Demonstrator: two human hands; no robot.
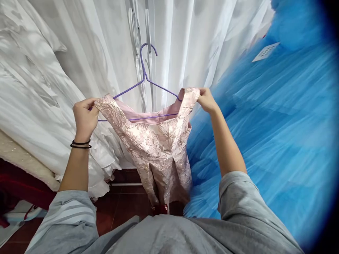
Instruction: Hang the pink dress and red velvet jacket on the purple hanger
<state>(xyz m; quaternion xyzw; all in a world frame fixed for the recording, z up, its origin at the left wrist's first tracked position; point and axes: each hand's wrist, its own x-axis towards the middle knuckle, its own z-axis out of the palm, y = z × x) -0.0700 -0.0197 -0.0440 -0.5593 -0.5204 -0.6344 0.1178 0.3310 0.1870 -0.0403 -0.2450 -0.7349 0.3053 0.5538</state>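
A pale pink dress (156, 141) with a raised, shiny leaf pattern hangs in front of me on a purple hanger (144, 72). My left hand (86, 114) pinches the outer edge of the left shoulder strap, beside the hanger's end. At the other strap, my right hand (207, 100) grips the shoulder edge between thumb and fingers. The hanger's hook stands up above the neckline, in front of a grey-white metal frame; whether it touches the frame I cannot tell. Its lower bar crosses the open neckline. The skirt hangs down toward my body.
White gowns (34, 70) crowd the left side. A large blue tulle dress (265, 123) with a white tag (265, 52) fills the right. White curtains (180, 42) and an ornate metal frame (136, 33) stand behind. Dark red tiles (127, 203) cover the floor.
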